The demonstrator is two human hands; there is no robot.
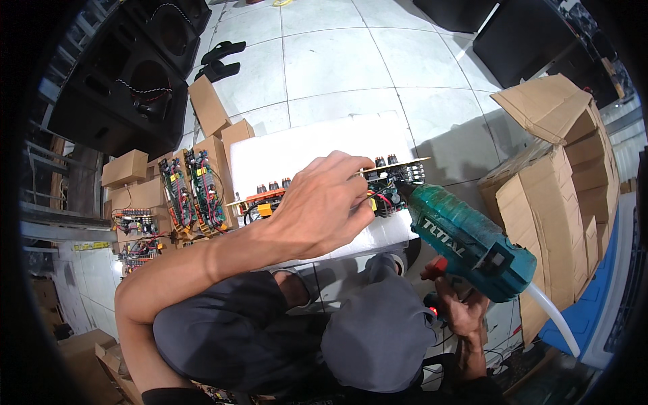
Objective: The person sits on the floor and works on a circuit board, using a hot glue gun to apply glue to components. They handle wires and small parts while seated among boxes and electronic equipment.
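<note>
A long circuit board assembly (388,177) with black knobs, an orange part, yellow components and coloured wires stands on a white foam block (256,156). My left hand (320,202) reaches across it, fingers curled and gripping its upper edge; the hand hides the board's middle. In my right hand (462,309) is a teal hot glue gun (466,243), held by its handle, with my fingers by the red trigger. Its nozzle meets the board's right end; whether the tip touches is hidden. A white glue stick (555,320) sticks out of the gun's back.
On the left, several similar circuit boards (202,189) lean on brown cardboard boxes (128,169). Black speaker cabinets (121,81) stand beyond them. An open cardboard carton (547,202) is on the right. Black sandals (219,61) lie on the tiled floor (331,61). My knees are close below the foam block.
</note>
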